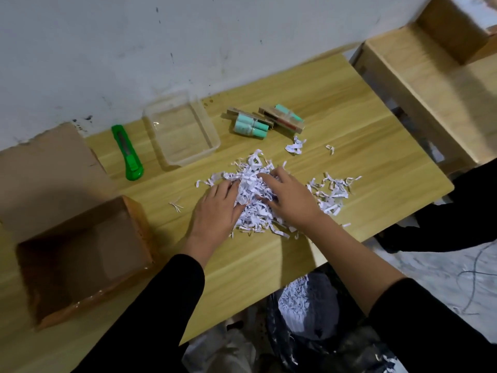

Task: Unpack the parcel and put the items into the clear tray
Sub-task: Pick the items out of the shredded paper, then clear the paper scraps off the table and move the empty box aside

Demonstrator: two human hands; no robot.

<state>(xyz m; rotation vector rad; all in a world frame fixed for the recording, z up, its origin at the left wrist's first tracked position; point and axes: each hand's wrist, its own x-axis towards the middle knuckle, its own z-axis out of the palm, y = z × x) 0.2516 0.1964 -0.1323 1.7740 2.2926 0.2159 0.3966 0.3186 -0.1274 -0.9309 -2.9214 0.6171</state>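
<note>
Clear tray sits on the wood surface by the wall; thru its walls only its own bare bottom shows. Just right of tray, outside it: two bundles of mint-green tubes w/ brown card pieces, lying flat, close together. Left of tray, near but apart: green utility knife.

Nearer the person than the tray & to its right: heap of shredded paper, loose bits scattered farther right. Both hands are in that heap.
- Left hand: fingers fairly straight, pushed into the shreds from the side, not clamped.
- Right hand: fingers bent over top of heap, tips buried; can't tell if it grips.

Well below-left of tray: cardboard box, upright, top open, brown inner walls & floor in view, partly in shadow. Past the surface edge, far from tray on the person's side: black bin bag w/ more shreds inside.
</note>
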